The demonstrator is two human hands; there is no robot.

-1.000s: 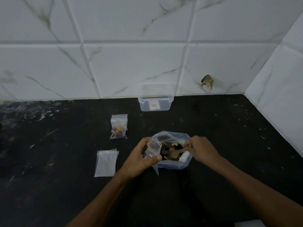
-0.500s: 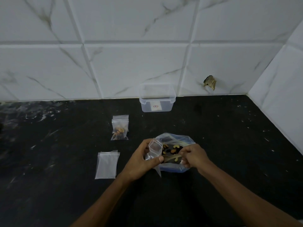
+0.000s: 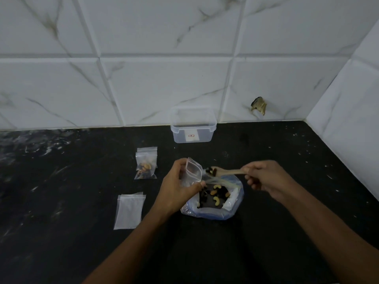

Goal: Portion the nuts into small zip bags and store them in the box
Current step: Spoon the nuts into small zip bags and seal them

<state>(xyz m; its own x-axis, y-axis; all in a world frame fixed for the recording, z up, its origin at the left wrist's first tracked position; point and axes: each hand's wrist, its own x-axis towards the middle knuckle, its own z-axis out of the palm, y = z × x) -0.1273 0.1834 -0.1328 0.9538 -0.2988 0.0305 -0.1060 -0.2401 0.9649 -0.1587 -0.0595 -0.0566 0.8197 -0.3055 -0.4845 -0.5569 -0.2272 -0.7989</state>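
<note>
Spoon [image 3: 224,171] is in your right hand [image 3: 266,179], fingers pinched on the handle end, bowl loaded with dark nuts and held right at the mouth of the small bag [image 3: 193,171]. Your left hand [image 3: 178,187] grips that small bag, fingers and thumb closed on its lower part, mouth held open toward the spoon. Both sit just above the big bag [image 3: 231,210], which lies open on the counter [image 3: 266,242] with nuts [image 3: 215,194] inside: pale cashews mixed with dark pieces.

Relative to the big bag:
- filled bag [image 3: 146,163]: left and further back, lying flat on the counter, nuts in its lower half; can't tell if it's sealed.
- empty bags [image 3: 129,211]: left, nearer you than the filled one, flat; looks like more than one stacked.
- box [image 3: 192,125]: straight behind, against the tiled wall [image 3: 164,83], clear, no lid on, white label on the front.
</note>
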